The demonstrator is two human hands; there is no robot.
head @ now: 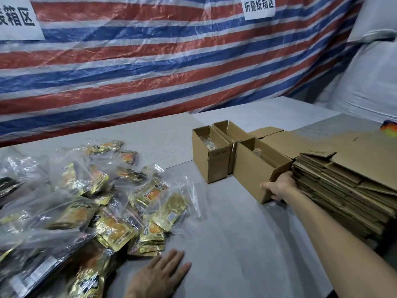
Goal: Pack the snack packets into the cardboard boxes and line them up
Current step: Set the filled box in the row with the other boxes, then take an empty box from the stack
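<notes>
Right hand [278, 187] holds the right-hand open cardboard box [251, 171] on the grey counter [236, 233].
Its grip is curled round the box's near end. The box stands in a row against two more open boxes [211, 162], just beside a stack of flattened cartons [343, 190]. The left hand [160, 274] lies flat, grip spread, next to the gold snack packets [116, 229] heaped at near left.

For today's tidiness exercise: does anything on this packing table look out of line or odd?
Yes. The nearest box, gripped by the right hand, sits forward of the other two boxes, breaking their row.
</notes>
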